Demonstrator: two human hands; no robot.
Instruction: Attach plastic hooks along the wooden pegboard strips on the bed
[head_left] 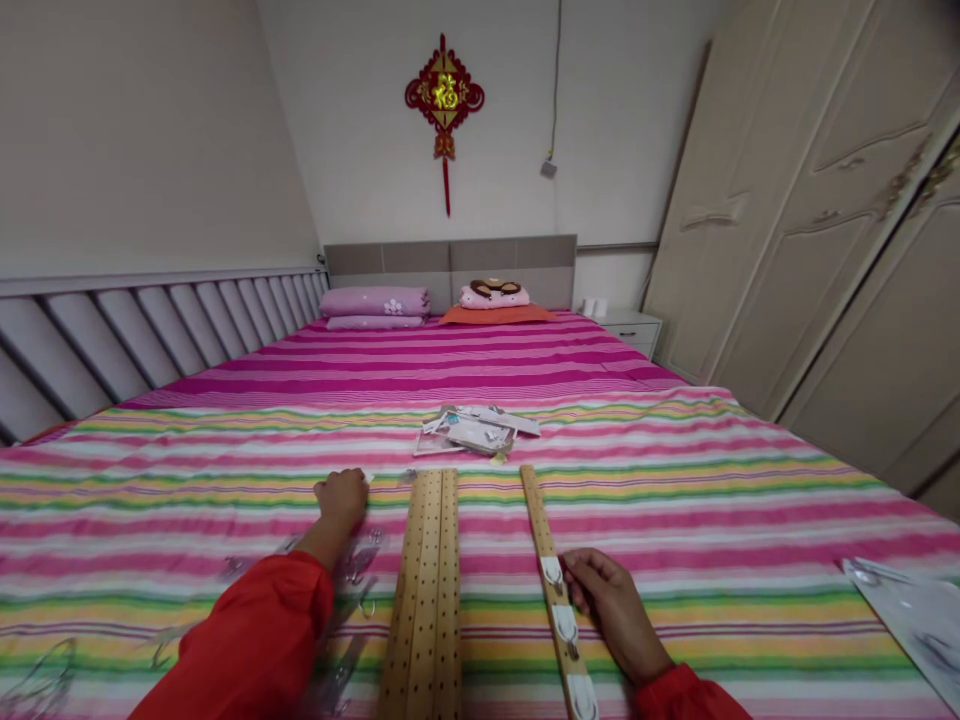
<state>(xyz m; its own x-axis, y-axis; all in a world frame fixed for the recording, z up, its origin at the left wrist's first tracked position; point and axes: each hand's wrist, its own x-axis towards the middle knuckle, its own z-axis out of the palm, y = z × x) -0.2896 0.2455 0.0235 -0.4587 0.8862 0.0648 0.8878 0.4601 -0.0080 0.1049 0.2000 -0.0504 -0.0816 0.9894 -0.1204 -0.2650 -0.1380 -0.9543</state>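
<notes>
My left hand (343, 497) is on the striped sheet with its fingers curled. A small whitish bit (368, 478) shows at the fingertips, too small to name. My right hand (606, 598) is closed, thumb and fingers at the right edge of a narrow wooden strip (534, 500) with holes, beside the topmost white hook (552, 571) on it. Below that sit a second white hook (565, 626) and a third (582, 695), cut by the frame's bottom. Several more perforated wooden strips (429, 590) lie side by side between my hands.
Beyond the strips is a pile of flat white and grey packets (472, 428). Clear plastic pieces with metal hooks (366, 606) are scattered around my left forearm. A clear packet (911, 620) lies far right. Folded bedding (375, 303) rests by the headboard (517, 262); a railing (150, 330) borders the left.
</notes>
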